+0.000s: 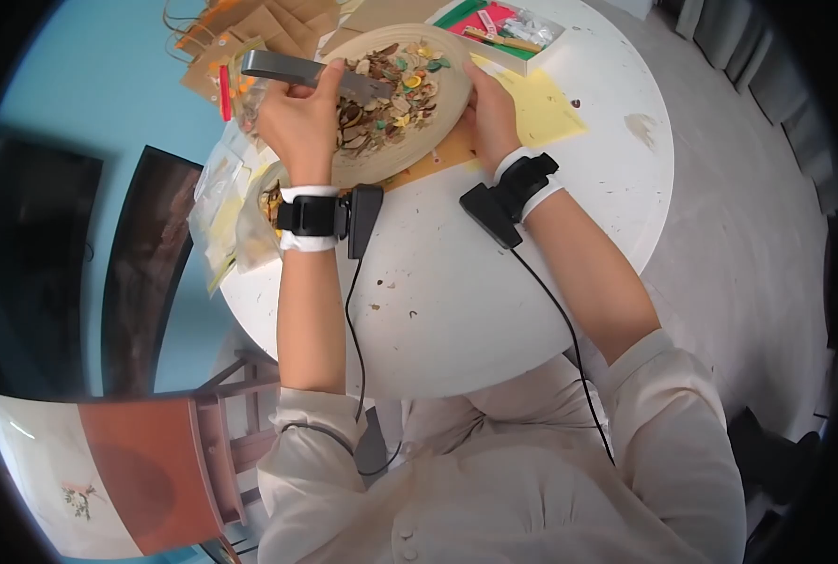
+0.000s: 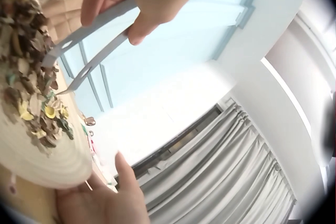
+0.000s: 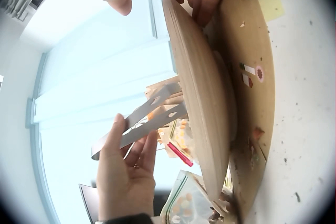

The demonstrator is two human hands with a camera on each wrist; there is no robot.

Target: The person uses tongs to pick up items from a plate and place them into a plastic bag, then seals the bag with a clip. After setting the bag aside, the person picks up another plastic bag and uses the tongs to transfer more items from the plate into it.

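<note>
A pair of grey metal tongs (image 1: 278, 66) is gripped in the left hand (image 1: 298, 127), thumb on one side and fingers on the other. In the left wrist view the tongs' tips (image 2: 63, 91) are apart at the dried petals and leaves (image 2: 34, 98). These lie on a round, pale wooden plate (image 1: 381, 164), which stands tilted in the right wrist view. The right hand (image 1: 494, 117) supports the plate's right edge, its fingers (image 3: 206, 8) under the rim and partly hidden, the thumb clear of the plate in the left wrist view.
Brown paper bags (image 1: 268, 28) and clear plastic bags (image 1: 217, 207) lie at the table's left and back. A white box (image 1: 532, 64) with small items stands at the back right, near yellow paper (image 1: 541, 113). Crumbs dot the white table (image 1: 438, 301).
</note>
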